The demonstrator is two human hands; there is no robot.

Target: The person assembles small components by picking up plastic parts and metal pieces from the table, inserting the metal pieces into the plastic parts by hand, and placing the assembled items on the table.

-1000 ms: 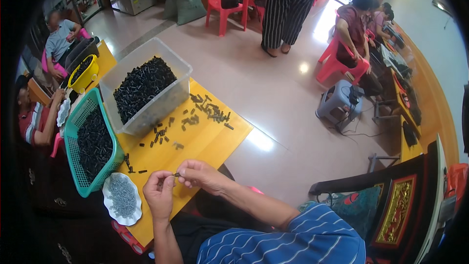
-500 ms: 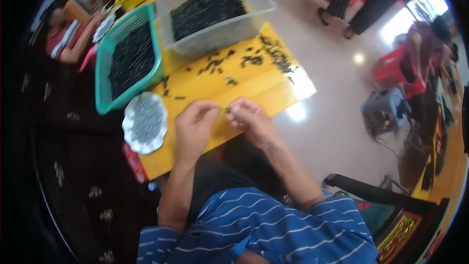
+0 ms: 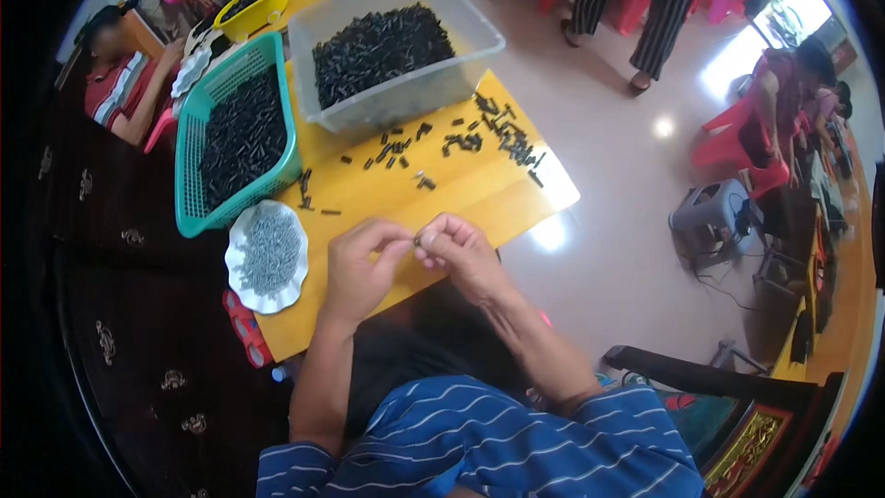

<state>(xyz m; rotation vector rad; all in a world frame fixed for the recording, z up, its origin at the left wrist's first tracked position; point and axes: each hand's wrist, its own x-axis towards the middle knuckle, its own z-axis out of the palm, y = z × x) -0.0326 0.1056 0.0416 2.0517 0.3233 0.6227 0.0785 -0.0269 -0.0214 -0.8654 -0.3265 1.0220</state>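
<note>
Over the near edge of the yellow table my left hand (image 3: 361, 263) and my right hand (image 3: 466, 258) meet at the fingertips. My right thumb and fingers are closed on a small dark piece (image 3: 418, 242), mostly covered by them. The left thumb and forefinger pinch together right against it; whether they grip the piece or something tiny of their own is hidden. Short black tubular pieces (image 3: 466, 142) lie scattered beyond my hands. Left of my left hand stands a white scalloped plate (image 3: 236, 284) heaped with small silvery screw-like pins (image 3: 272, 254).
A teal basket (image 3: 293, 143) and a clear plastic bin (image 3: 396, 97), both full of black pieces, stand on the table (image 3: 442, 189). Behind them is a yellow tub (image 3: 247, 23). A red packet (image 3: 247, 327) sits by the plate. People sit at left and right; one stands beyond.
The whole view has shifted, so the table and my hands appear lower. My left fingertips have come up against the dark piece in my right hand, closing the small gap.
</note>
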